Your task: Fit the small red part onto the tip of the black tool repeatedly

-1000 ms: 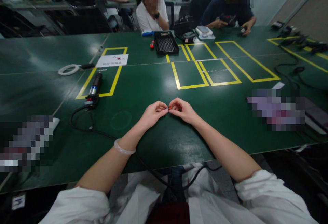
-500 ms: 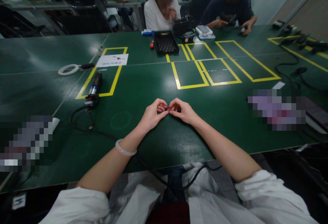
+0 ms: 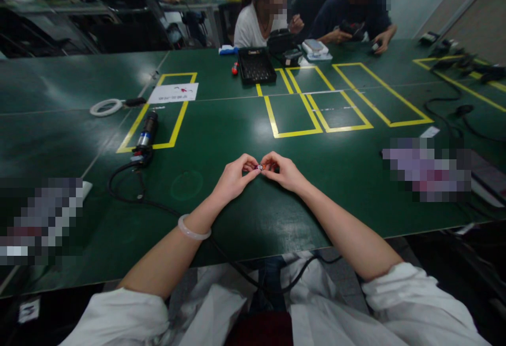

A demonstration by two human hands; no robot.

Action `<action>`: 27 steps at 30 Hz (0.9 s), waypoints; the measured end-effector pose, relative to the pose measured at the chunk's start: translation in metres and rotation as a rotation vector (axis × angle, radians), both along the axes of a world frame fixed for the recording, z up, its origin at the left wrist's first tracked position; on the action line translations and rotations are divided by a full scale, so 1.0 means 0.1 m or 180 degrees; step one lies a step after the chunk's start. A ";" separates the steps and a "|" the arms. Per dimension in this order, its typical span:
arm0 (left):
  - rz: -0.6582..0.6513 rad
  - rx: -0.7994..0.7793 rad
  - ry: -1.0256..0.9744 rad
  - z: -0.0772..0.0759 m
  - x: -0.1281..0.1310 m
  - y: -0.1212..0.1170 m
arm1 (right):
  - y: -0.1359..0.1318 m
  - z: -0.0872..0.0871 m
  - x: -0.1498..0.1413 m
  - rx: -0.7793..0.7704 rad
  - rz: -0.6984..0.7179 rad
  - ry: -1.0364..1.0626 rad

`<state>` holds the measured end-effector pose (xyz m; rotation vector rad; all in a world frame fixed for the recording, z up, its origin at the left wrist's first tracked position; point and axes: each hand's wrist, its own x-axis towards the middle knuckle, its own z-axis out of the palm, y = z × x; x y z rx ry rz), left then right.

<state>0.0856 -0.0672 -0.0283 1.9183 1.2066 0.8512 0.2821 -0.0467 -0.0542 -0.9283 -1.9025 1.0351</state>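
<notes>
Both my hands meet over the middle of the green table (image 3: 221,219), fingertips nearly touching. Between them is a small red, dark and silvery part (image 3: 260,167), too small to name. My left hand (image 3: 238,175), below a pale bangle on the wrist, pinches its left side with thumb and fingers. On the other side my right hand (image 3: 283,171) grips it in the same way. Fingers cover most of the part.
At left a black and silver cylindrical tool (image 3: 147,130) with a cable lies by a paper sheet (image 3: 174,93). A black tray (image 3: 256,66), a red object (image 3: 235,68) and yellow tape frames (image 3: 298,134) are farther off. Two people sit opposite; blurred-out items flank me.
The small part between my fingertips shows a more silvery face now. My hands stay almost in place. Across the table, the person in white has leaned to the right.
</notes>
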 end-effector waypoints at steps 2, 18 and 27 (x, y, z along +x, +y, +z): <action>-0.0059 0.0007 0.0102 0.01 -0.02 0.02 | 0.00 0.00 0.01 -0.0030 -0.0022 -0.0022; 0.3197 0.0287 0.2335 0.04 -1.99 0.43 | 0.04 -0.04 0.02 -0.0235 -0.0136 -0.0135; 0.3226 -0.0586 0.2823 0.11 -2.14 0.51 | 0.04 -0.03 0.02 -0.0179 -0.0141 -0.0173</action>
